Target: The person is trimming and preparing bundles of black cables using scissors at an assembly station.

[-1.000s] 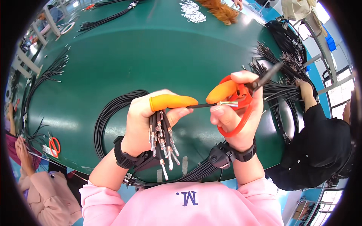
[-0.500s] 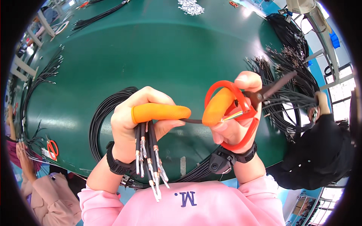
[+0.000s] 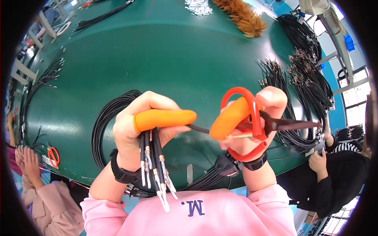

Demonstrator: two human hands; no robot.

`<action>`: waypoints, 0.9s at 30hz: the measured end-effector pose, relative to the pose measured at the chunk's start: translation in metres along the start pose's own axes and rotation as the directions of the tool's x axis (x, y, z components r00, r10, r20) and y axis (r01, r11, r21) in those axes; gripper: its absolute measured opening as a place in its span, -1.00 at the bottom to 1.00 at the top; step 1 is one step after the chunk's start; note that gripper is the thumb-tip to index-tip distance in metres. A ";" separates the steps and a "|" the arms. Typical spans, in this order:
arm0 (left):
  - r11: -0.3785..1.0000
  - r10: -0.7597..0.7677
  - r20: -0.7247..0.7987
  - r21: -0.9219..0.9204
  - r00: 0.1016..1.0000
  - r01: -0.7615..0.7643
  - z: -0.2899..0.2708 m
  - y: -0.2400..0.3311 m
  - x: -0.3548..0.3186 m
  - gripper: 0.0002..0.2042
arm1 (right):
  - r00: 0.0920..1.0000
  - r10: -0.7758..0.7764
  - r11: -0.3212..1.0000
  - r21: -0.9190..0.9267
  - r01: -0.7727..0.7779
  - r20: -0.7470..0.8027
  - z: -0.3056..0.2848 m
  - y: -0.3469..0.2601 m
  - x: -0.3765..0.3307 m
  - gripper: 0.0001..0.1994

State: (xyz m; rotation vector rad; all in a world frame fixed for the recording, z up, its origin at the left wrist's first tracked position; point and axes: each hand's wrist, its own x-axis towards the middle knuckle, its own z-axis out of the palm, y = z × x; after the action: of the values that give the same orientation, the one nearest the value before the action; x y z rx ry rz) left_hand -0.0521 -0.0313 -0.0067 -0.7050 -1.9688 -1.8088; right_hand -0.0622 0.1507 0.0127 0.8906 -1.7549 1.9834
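Observation:
My left hand (image 3: 147, 104), an orange cover on its index finger, is closed around a bundle of black cables (image 3: 159, 161). Their stripped ends, with bare silvery strands and coppery bands, hang below the palm. A single black cable (image 3: 199, 128) runs from the left fingertips across to my right hand (image 3: 238, 110). That hand also wears an orange finger cover and pinches the cable near its end, where thin coloured inner wires show. Red-handled scissors (image 3: 272, 125) are hooked on the same hand, their dark blades pointing right.
A coil of black cable (image 3: 100, 129) lies on the green table (image 3: 177, 59) under my arms. More cable bundles (image 3: 311, 82) lie at right. Other scissors (image 3: 53, 154) sit at left. Small white pieces (image 3: 198, 7) and a brown fluffy thing (image 3: 242, 19) lie far back. Co-workers sit on both sides.
My right hand has shifted slightly right and down, and the scissor blades have swung from up-right to nearly level. A brown fluffy thing has appeared at the far edge. The right co-worker's arms have moved.

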 end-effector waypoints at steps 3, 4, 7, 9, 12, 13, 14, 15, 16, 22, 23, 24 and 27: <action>0.992 -0.011 -0.077 0.125 0.997 0.021 -0.004 0.009 0.010 -0.82 | 0.992 0.096 0.994 -0.036 -0.099 -0.078 -0.008 0.000 0.006 -0.43; 0.981 -0.088 -0.105 0.166 0.991 0.104 -0.012 0.014 0.011 -0.76 | 0.962 0.238 0.969 -0.031 -0.244 -0.137 -0.019 0.007 0.009 -0.47; 0.968 -0.008 -0.312 -0.240 0.950 -0.071 -0.028 0.007 0.014 -0.79 | 0.861 0.404 0.890 -0.086 -0.448 -0.311 -0.057 0.046 0.018 -0.51; 0.935 0.085 -0.340 -0.298 0.937 -0.193 -0.047 0.001 0.016 -0.71 | 0.809 0.478 0.818 -0.163 -0.552 -0.343 -0.088 0.074 0.016 -0.51; 0.916 0.074 -0.345 -0.347 0.935 -0.201 -0.067 0.006 0.022 -0.64 | 0.739 0.595 0.724 -0.189 -0.664 -0.318 -0.109 0.106 0.009 -0.52; 0.899 0.081 -0.346 -0.379 0.935 -0.219 -0.073 0.009 0.024 -0.65 | 0.737 0.593 0.723 -0.189 -0.665 -0.323 -0.112 0.114 0.007 -0.52; 0.901 0.112 -0.349 -0.358 0.930 -0.243 -0.078 0.013 0.026 -0.65 | 0.698 0.633 0.682 -0.186 -0.708 -0.334 -0.111 0.120 0.007 -0.53; 0.900 0.130 -0.369 -0.346 0.920 -0.266 -0.082 0.017 0.027 -0.64 | 0.656 0.670 0.638 -0.183 -0.748 -0.348 -0.112 0.124 0.006 -0.54; 0.906 0.140 -0.366 -0.327 0.920 -0.267 -0.085 0.019 0.029 -0.65 | 0.655 0.675 0.634 -0.188 -0.750 -0.340 -0.111 0.128 0.003 -0.55; 0.974 0.017 -0.311 -0.208 0.950 -0.085 -0.068 0.003 0.029 -0.74 | 0.782 0.413 0.715 -0.366 -0.596 -0.466 -0.108 0.103 0.017 -0.58; 0.983 -0.011 -0.305 -0.180 0.952 -0.046 -0.062 0.005 0.030 -0.79 | 0.809 0.329 0.774 -0.352 -0.527 -0.487 -0.107 0.095 0.020 -0.59; 0.988 -0.021 -0.288 -0.152 0.957 -0.024 -0.054 0.008 0.033 -0.79 | 0.797 0.385 0.768 -0.318 -0.556 -0.465 -0.097 0.080 0.024 -0.62; 0.986 -0.108 -0.286 -0.153 0.952 0.066 -0.035 0.004 0.032 -0.82 | 0.832 0.518 0.826 -0.136 -0.546 -0.199 -0.045 0.028 0.028 -0.64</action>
State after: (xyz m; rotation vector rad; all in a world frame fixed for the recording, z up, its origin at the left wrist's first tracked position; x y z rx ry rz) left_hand -0.0778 -0.0621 0.0188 -0.3659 -1.7138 -1.9904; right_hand -0.1110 0.1859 0.0076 0.1722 -2.2263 2.0758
